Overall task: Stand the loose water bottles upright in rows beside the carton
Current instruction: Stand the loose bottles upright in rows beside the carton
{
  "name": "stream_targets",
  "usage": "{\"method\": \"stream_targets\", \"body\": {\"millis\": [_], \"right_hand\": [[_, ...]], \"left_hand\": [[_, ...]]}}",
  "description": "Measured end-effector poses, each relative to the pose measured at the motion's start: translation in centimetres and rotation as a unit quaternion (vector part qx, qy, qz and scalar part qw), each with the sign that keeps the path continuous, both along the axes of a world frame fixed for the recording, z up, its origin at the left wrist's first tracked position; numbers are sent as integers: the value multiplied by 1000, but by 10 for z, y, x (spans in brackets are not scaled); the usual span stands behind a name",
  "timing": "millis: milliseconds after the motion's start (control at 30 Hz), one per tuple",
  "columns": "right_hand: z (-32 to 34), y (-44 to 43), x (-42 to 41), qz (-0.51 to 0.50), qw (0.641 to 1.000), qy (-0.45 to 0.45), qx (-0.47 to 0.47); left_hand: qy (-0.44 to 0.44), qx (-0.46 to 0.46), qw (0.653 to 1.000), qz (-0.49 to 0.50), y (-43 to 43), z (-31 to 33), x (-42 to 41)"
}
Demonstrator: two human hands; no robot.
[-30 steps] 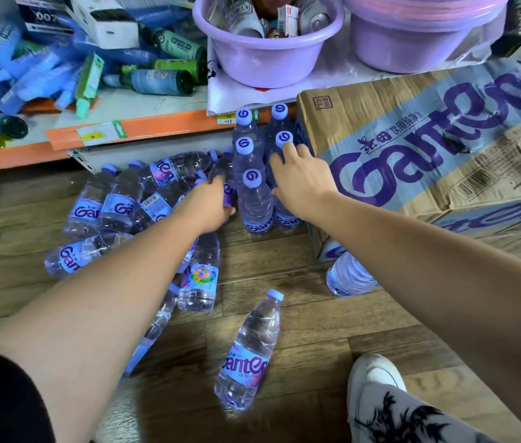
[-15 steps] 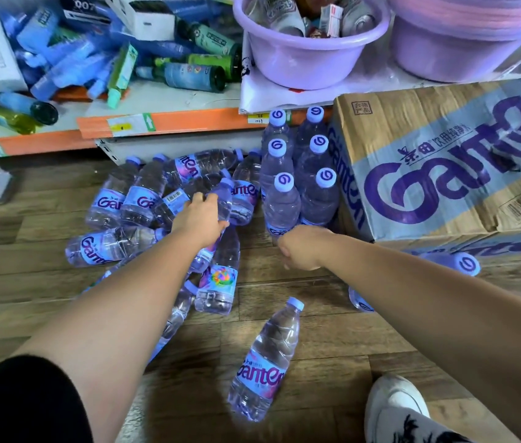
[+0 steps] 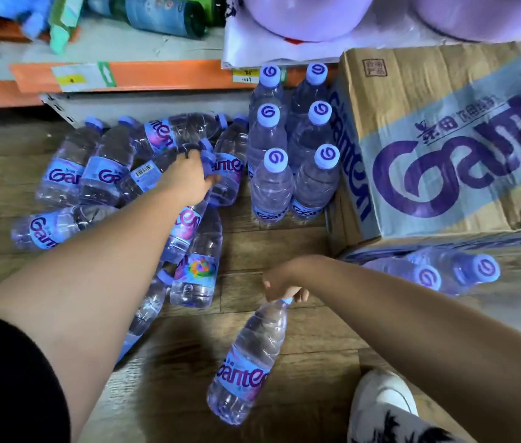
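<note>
- Six upright bottles (image 3: 271,190) stand on the floor (image 3: 284,244) in two rows of three, touching the left side of the carton (image 3: 444,139). This part of the task I judge as done.
- Two more caps (image 3: 425,277) show at the near edge of the carton. They are blurred, so I cannot tell if these bottles stand properly.
- Most of the work is left. A heap of lying bottles (image 3: 93,174), around nine as far as I can count, lies left of the rows, below the shelf (image 3: 157,75).
- My left grip (image 3: 185,177) reaches into this heap. Its fingers are curled around the neck end of one lying bottle (image 3: 185,225), which points away from me.
- My right grip (image 3: 284,279) is clamped on the cap end of a single bottle (image 3: 249,362). This one lies apart from the heap, on the floor in front of me, near the white shoe (image 3: 380,398).
- I cannot tell if the single bottle is already off the floor or only touched.
- By my judgement, both bottles should go next to the front of the rows, where the floor beside the carton has free place.
</note>
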State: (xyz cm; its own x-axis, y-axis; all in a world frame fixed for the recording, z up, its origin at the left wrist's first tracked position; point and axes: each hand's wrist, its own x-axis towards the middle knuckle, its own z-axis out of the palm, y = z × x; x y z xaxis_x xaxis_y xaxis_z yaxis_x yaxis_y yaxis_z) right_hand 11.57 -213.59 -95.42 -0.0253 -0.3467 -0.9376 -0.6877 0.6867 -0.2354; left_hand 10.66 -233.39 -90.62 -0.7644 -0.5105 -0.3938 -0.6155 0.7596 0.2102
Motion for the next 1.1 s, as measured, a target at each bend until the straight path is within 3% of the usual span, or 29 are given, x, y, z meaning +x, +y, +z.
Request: {"method": "stream_targets", "body": {"millis": [200, 333, 533, 700, 1000, 1100], "right_hand": [[-15, 7, 5, -148, 985, -90, 9], [1, -2, 4, -213, 972, -87, -39], [47, -17, -8, -180, 975, -33, -123], [83, -3, -15, -216, 960, -10, -179], [138, 4, -26, -73, 944, 163, -276], [148, 13, -29, -66, 937, 188, -286]], "left_hand": [[-32, 5, 999, -5, -2, -4, -15], [-32, -58, 997, -26, 7, 0, -6], [56, -87, 995, -14, 3, 21, 27], [102, -80, 991, -40, -1, 58, 42], [34, -6, 985, -169, 36, 125, 26], [4, -4, 978, -210, 57, 136, 23]]}}
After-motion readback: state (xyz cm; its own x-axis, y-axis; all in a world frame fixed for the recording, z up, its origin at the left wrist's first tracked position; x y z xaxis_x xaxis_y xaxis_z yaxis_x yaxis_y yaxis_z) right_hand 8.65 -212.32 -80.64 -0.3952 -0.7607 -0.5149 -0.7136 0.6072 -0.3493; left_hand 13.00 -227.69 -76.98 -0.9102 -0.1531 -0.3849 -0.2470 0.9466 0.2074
